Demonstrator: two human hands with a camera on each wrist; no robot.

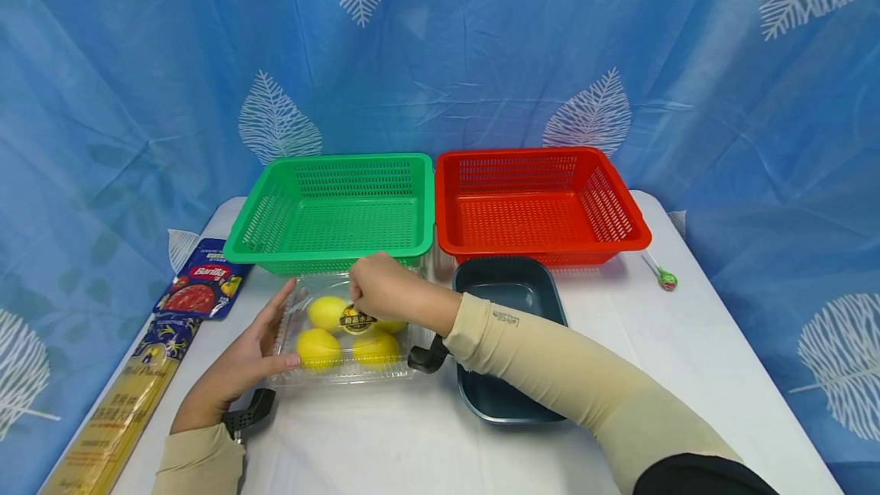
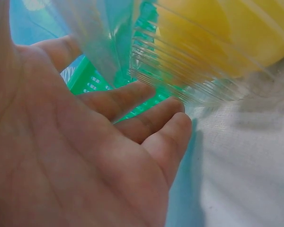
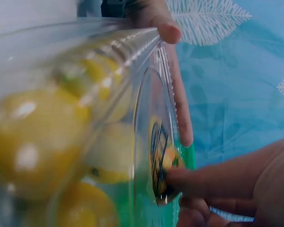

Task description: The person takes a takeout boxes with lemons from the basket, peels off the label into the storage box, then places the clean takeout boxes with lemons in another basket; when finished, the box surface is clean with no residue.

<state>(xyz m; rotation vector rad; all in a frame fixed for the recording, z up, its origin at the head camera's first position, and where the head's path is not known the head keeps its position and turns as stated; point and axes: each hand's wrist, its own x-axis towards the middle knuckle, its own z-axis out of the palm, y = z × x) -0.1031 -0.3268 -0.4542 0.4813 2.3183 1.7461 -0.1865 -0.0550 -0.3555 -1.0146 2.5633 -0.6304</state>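
Observation:
A clear plastic box (image 1: 404, 374) of yellow lemons (image 1: 318, 348) sits on the table in front of the green basket. Against its left side my left hand (image 1: 250, 354) rests with fingers extended and thumb near the front corner. The left wrist view shows that palm (image 2: 80, 142) and relaxed fingertips right at the ribbed plastic wall. Over the lid, my right hand (image 1: 385, 292) pinches the edge of a dark, gold-trimmed oval sticker (image 1: 357, 320). In the right wrist view the thumb lies on the sticker (image 3: 160, 158), whose held edge stands out from the lid.
Behind stand a green basket (image 1: 257, 257) and a red basket (image 1: 543, 257). A dark blue-grey dish (image 1: 491, 401) lies under my right forearm. At left are a Barilla pouch (image 1: 203, 279) and a long pasta pack (image 1: 113, 422); a lollipop (image 1: 665, 279) lies at right.

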